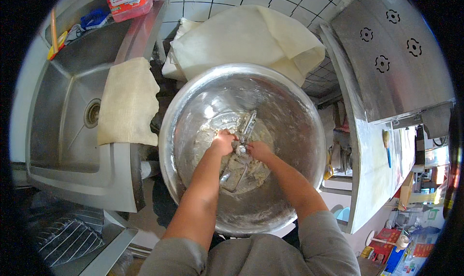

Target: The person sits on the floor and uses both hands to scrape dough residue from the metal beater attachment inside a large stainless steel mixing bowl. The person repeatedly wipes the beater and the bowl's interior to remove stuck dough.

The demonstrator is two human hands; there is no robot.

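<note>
A large round metal mixer bowl (297, 131) stands before me, its walls smeared with flour or dough. At its bottom sits a metal mixing paddle (248, 125) with a central hub (240, 150), and pale dough residue (259, 174) lies around it. My left hand (224, 142) is inside the bowl, just left of the hub, with its fingers bent near the blade. To the right of the hub, my right hand (259, 151) has its fingertips at or close to it. Whether either hand grips anything is too small to tell.
A steel sink (69, 131) with a cream cloth (128, 102) over its edge is on the left. Behind the bowl lies a large cream cloth (232, 40). A worktable (373, 178) with a blue-handled brush (387, 149) stands right, near a steel panel (391, 76).
</note>
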